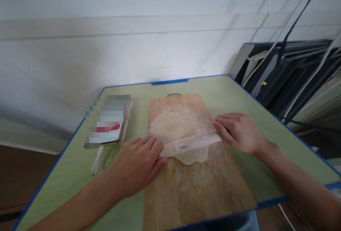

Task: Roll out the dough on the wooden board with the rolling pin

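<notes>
A pale, floury rolling pin (190,143) lies across a thin, uneven sheet of dough (177,124). My left hand (141,163) is closed round the pin's left end, and my right hand (237,131) grips its right end. The pin slants slightly, its right end farther from me. Under the dough is a wooden cutting board (197,195), dusted with flour. Part of the dough sticks out on the near side of the pin; most of it spreads beyond.
A phone or tablet (108,128), partly blurred out, rests on the left of the green table (226,94), with a white cable (96,161) beside it. A white wall stands behind. Dark flat panels (290,71) and hanging cords are at the right.
</notes>
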Tool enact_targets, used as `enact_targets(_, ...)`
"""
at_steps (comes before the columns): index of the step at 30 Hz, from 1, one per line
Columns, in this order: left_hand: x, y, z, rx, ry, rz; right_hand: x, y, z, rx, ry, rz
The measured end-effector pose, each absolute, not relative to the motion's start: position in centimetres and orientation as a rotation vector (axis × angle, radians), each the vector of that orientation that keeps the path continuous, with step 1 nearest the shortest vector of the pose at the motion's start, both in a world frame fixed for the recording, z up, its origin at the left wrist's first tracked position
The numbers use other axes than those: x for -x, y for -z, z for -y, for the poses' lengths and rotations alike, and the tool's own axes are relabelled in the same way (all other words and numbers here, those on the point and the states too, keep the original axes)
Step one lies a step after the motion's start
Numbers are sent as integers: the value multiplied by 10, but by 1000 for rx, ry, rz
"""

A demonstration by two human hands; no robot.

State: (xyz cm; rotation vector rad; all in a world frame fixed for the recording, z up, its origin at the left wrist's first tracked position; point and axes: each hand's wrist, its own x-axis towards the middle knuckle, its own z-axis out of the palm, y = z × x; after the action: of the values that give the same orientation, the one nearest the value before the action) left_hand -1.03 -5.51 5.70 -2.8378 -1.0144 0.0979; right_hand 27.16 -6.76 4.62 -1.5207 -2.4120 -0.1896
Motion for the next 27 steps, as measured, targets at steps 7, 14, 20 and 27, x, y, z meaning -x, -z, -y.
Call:
enact_targets(7,3,-63,50,2741,-56,1118,-263,-51,56,1466,-75,2599)
enact_targets(14,-18,-75,17,2997,-223,999,-261,-43,44,1493,-570,2514)
enact_targets(20,-21,-69,7,3147,-212,953,-258,-36,71,1570,-402,2487)
enact_targets(27,-3,-61,35,3129,92,948,-247,-39,85,1541,-155,2556)
